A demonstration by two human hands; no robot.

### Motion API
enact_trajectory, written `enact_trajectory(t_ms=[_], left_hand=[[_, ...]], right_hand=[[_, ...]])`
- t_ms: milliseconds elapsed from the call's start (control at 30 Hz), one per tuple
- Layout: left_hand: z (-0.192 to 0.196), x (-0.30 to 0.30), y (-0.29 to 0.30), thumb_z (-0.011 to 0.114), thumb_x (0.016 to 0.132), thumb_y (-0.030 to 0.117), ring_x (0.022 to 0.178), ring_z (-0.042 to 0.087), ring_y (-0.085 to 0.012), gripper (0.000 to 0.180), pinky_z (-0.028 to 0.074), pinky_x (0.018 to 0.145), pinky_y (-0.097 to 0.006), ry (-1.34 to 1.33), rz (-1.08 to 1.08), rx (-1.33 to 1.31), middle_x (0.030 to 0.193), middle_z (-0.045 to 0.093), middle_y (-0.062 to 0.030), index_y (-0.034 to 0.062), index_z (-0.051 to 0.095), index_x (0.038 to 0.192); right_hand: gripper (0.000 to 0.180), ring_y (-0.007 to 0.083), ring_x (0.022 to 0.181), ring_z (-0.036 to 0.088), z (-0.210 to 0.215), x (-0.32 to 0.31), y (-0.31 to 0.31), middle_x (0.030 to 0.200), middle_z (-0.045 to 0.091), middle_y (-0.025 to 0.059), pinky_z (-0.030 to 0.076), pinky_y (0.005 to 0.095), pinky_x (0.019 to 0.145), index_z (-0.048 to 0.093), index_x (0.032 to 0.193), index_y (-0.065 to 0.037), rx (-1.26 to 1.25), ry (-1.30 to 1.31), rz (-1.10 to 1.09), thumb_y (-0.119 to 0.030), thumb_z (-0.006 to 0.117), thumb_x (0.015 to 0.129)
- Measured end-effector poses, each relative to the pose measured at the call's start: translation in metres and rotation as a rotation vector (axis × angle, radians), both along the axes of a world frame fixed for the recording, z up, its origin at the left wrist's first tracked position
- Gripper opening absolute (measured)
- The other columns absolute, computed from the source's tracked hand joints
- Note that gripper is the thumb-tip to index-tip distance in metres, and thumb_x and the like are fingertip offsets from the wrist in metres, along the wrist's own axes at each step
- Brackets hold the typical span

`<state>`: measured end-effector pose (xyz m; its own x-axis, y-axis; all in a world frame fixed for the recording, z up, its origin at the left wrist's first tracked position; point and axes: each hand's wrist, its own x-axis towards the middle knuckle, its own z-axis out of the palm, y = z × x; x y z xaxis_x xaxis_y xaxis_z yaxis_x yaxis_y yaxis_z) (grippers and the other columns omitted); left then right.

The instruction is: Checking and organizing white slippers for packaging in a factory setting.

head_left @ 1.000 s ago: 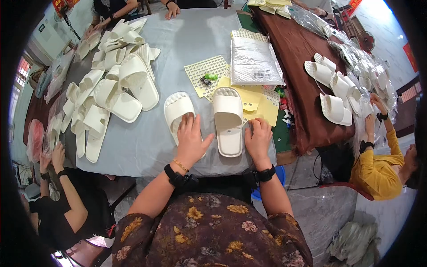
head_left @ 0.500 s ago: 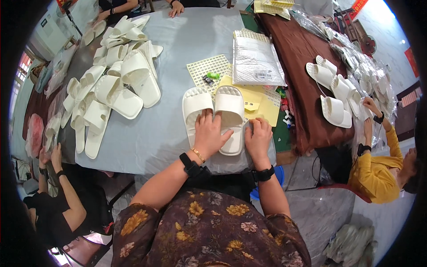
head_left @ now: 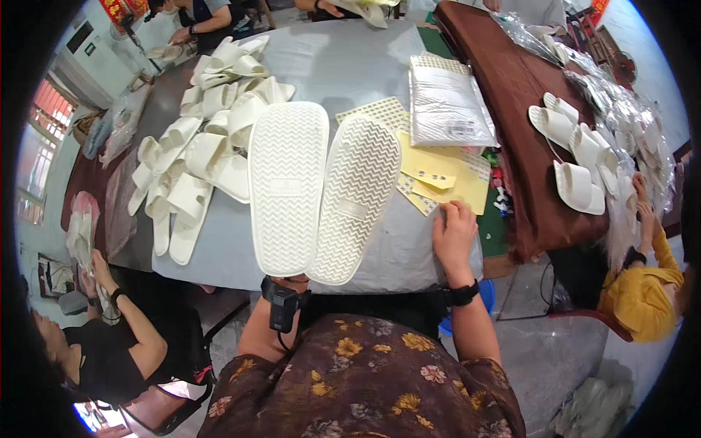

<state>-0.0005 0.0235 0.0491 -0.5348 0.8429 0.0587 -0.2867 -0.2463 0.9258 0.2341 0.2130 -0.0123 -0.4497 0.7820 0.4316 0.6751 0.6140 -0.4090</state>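
Two white slippers (head_left: pixel 318 193) soles-up, left hand hidden

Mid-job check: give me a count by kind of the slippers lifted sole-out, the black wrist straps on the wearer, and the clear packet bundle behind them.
raised white slippers: 2
black wrist straps: 2
clear plastic packet bundle: 1
Total: 5
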Motion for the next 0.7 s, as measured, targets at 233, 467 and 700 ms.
enact_trajectory(t_ms=[233,467,700], left_hand=[[-0.013,-0.012,-0.022,0.066,0.095,0.017,0.108,0.065,-0.0176,0.046,0.052,0.093,-0.031,-0.198,-0.011,0.023,0.123,0.065,-0.0132,-0.0047,0.052,0.133],[-0.022,-0.009,-0.031,0.066,0.094,0.014,0.107,0.066,-0.0177,0.045,0.053,0.093,-0.031,-0.39,0.028,0.087,0.122,0.065,-0.0133,-0.0036,0.052,0.133],[0.036,-0.006,-0.013,0.075,0.082,0.014,0.111,0.058,-0.026,0.055,0.047,0.096,-0.037,0.524,0.277,-0.152,0.123,0.061,-0.0134,-0.0007,0.055,0.13]], right_hand=[[0.028,0.035,0.115,0.051,0.002,-0.004,-0.001,0.119,0.057,0.0129,0.04,0.0469,0.097,0.063,0.109,-0.006,0.006,0.01,0.038,-0.013,0.068,0.082],[0.027,0.0349,0.116,0.052,0.002,-0.001,-0.003,0.122,0.058,0.0131,0.04,0.0471,0.096,0.063,0.11,-0.007,-0.002,-0.009,0.041,-0.012,0.067,0.083],[0.028,0.0345,0.116,0.051,0.005,-0.001,-0.003,0.122,0.057,0.0133,0.04,0.0467,0.097,0.062,0.111,-0.006,-0.018,-0.025,0.025,-0.011,0.066,0.084]])
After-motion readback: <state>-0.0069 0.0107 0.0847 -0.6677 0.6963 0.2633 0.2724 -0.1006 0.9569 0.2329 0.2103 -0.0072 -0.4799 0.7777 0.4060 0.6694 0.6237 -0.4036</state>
